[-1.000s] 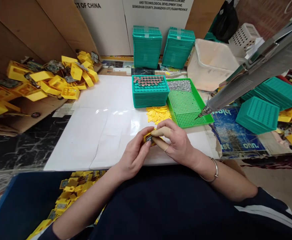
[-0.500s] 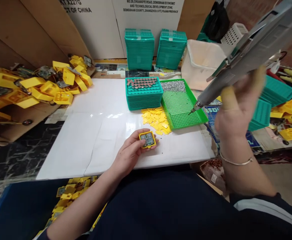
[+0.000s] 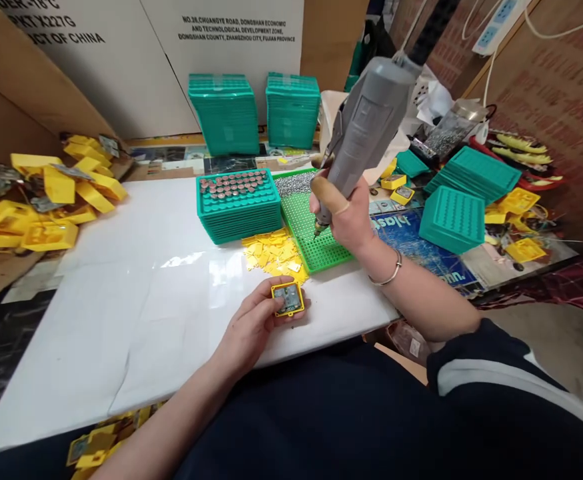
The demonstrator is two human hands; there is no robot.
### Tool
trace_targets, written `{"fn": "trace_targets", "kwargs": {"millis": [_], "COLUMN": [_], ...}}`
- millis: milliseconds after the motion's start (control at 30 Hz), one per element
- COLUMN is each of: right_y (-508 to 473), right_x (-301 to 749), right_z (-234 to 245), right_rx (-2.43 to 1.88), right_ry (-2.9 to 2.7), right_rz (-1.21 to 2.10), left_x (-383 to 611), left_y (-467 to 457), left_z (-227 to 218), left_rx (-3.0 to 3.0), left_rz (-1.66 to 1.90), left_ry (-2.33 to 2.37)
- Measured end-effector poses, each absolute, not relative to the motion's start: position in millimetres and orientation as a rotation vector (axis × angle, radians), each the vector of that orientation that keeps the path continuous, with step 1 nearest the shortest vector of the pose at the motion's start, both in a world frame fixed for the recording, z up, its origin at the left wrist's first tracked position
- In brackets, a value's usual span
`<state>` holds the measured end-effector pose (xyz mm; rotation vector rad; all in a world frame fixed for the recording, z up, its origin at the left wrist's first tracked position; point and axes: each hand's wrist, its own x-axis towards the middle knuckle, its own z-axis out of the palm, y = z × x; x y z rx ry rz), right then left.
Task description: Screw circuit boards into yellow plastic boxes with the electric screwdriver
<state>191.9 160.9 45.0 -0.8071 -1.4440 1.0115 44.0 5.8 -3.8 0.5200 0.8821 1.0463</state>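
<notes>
- Yellow case is in the left hand, raised just over the near part of the white desk, its uncovered side facing up.
- Left hand: half curled, the thumb lying across the case's edge and the fingers tucked beneath it, a light but steady hold by the look of it.
- Right hand: closed round the lower part of a grey power screwdriver, which slants down from the upper right. Its bit is over the green tray, apart from the case; whether it touches anything in the tray, I cannot tell.
- Done, as far as shows: a circuit board sits inside the case, within the rim.
- Not done: no cover lies over the board. Whether any screws are in the case is too small to tell.
- Loose parts near the hands: flat yellow pieces heaped just beside the tray, and small silvery pieces, probably screws, at the tray's far end.
- Beyond them, round copper-coloured pieces fill only some of the places on the top of the teal stack.
- More yellow housings are piled at the left.
</notes>
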Motion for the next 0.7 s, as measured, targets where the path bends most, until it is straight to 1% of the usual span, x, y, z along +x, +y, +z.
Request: {"fn": "trace_targets", "kwargs": {"millis": [200,567,700], "right_y": [162,164,160], "right_x": [183,183,183], "right_z": [36,30,40], "right_rx": [-0.687,-0.787,-0.765], "right_ry": [-1.386,-1.437,-1.401], "right_rz": [1.028,0.987,1.001], "left_x": [42,44,45], "left_y": [5,7,7], "left_z": [-4,1,2], "left_rx": [0.507,0.499,0.484], "left_rz": [1.043,1.050,1.064], "left_ry": [0.881,0.914,0.903]}}
